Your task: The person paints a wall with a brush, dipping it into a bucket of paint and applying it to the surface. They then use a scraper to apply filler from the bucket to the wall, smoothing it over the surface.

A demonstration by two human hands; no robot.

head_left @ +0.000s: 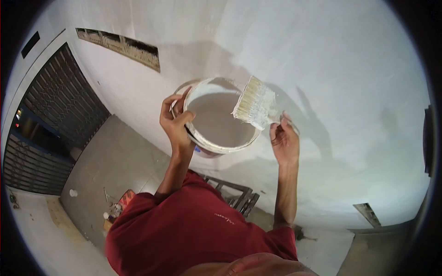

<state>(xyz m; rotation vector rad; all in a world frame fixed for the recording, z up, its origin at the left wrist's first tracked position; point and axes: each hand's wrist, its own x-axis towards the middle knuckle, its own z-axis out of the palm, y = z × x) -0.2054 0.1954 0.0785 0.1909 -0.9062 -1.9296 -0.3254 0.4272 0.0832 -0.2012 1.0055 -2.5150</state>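
My left hand (176,120) grips the left rim of a round paint bucket (220,149), with fingers on the outside and the thumb over the edge. Greyish-white paint (221,119) lies inside the bucket. A wide paintbrush (256,103) is in my right hand (285,140), its handle pinched between thumb and fingers. The brush is tilted over the right rim, its pale bristles pointing up and left and coated with white paint. Whether the brush touches the rim cannot be made out.
A pale wall (359,92) stands close in front, with a recessed opening (119,46) at upper left. Below is a dark wooden frame (237,195). A metal folding gate (60,92) is at left, and small items (117,209) lie on the tiled floor (119,152).
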